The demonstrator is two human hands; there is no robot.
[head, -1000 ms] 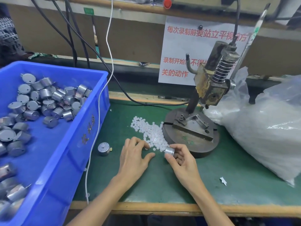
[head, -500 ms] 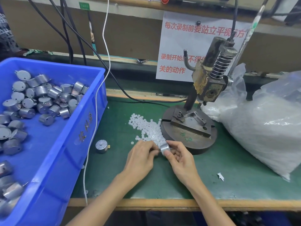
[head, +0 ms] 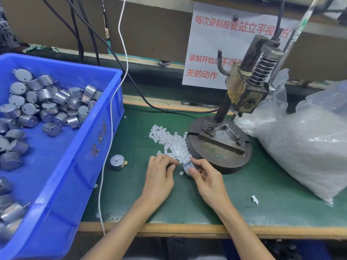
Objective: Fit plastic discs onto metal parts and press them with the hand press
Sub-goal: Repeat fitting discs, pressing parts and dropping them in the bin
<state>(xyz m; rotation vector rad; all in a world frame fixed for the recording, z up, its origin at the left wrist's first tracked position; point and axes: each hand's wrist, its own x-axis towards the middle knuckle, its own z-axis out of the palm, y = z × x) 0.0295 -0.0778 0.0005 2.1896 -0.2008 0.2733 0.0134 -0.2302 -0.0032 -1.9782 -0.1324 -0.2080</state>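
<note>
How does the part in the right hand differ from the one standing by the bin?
The held part is tilted, pinched in the right hand; the mat part stands upright, untouched. The mat part shows a white disc on top; the held part is half hidden by the hand. Both are silver cylinders.

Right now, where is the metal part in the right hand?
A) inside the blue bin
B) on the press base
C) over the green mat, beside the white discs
C: the right hand grips the metal part over the green mat, next to the white discs.
</note>
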